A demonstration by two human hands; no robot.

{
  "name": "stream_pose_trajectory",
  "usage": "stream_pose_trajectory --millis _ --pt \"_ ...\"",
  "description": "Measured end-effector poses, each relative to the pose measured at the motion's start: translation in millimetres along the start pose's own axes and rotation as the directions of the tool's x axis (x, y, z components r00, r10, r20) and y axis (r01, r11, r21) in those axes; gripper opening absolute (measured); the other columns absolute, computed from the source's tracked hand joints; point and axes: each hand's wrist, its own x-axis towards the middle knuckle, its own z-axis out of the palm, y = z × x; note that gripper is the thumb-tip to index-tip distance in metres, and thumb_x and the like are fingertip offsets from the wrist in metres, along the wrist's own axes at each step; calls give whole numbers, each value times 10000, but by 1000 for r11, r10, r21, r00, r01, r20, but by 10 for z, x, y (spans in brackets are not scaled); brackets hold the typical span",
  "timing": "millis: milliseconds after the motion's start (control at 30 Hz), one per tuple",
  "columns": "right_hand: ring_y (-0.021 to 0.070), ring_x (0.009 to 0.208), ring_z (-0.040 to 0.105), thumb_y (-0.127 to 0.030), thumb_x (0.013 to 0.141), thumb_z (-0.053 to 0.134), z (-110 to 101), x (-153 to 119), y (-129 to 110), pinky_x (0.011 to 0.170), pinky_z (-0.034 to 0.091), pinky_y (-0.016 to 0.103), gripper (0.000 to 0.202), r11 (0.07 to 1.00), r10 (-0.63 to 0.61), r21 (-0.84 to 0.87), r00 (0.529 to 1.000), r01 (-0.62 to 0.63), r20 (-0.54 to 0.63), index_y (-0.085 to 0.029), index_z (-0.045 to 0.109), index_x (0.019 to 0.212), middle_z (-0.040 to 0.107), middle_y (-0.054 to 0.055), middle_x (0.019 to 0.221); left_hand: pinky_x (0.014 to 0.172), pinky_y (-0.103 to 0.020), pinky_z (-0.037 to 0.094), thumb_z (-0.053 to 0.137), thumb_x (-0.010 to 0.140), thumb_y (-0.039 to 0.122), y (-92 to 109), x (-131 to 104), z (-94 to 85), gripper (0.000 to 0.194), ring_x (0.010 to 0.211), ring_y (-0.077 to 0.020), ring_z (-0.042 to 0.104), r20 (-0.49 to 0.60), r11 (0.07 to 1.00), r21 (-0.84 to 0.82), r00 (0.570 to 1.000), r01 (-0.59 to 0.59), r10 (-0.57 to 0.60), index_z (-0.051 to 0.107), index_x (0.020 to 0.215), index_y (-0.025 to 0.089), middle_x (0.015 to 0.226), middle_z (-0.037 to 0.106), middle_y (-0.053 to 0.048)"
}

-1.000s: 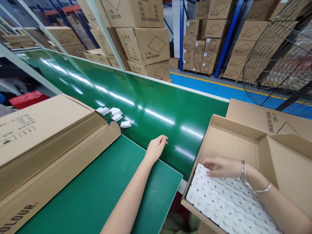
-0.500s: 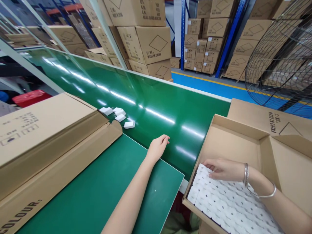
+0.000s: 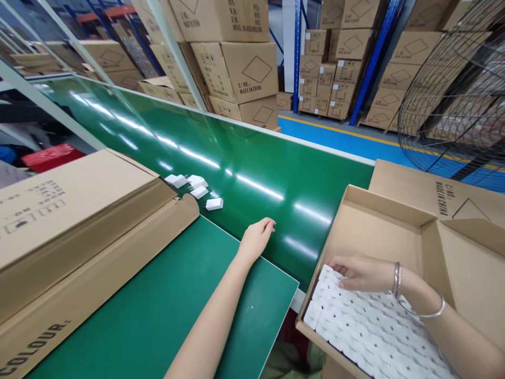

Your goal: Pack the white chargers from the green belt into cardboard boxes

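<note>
My left hand (image 3: pixel 257 235) rests at the near edge of the green belt (image 3: pixel 252 158), its fingers curled together; whether anything is inside them is hidden. Several white plug-like pieces (image 3: pixel 214 204) lie on the belt to its left. My right hand (image 3: pixel 361 273), with bracelets on the wrist, is over the far left corner of closely packed white pieces (image 3: pixel 366 326). These sit in an open cardboard box (image 3: pixel 379 210). The right fingertips touch the pieces, bent, and what they may hold is too hidden to tell.
A green side table (image 3: pixel 158 305) adjoins the belt. On it at the left lies a large cardboard box (image 3: pixel 71 210). Stacked cartons (image 3: pixel 244 68) stand behind the belt, and a wire fan (image 3: pixel 453 95) is at the upper right.
The white pieces on the belt have shifted slightly to the right, nearer my left hand. Both hands are almost where they were.
</note>
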Motion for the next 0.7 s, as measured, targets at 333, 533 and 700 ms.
stream_pose_trajectory --millis 333,533,700 --pt "166 866 602 -191 807 505 17 18 48 721 484 261 272 1000 8 4 1000 -8 -5 -153 551 1073 648 72 980 734 -270 444 346 851 349 8 -3 -6 300 785 -172 602 2 1000 -3 1000 1 -1 621 882 234 830 670 -8" --pt "166 855 596 -236 805 516 5 25 56 717 482 260 291 1000 4 26 1000 -5 6 -158 558 1082 642 68 971 730 -277 445 361 839 348 7 -15 -3 290 775 -168 602 0 1000 -17 1000 1 -1 626 867 235 818 671 -7" --pt "176 826 591 -284 790 536 10 2 50 706 476 272 301 1000 22 8 1000 -21 -22 -156 570 1061 641 68 938 721 -287 483 404 807 408 38 42 -32 313 737 -163 616 -10 928 -372 1000 -11 7 612 857 180 760 665 -42"
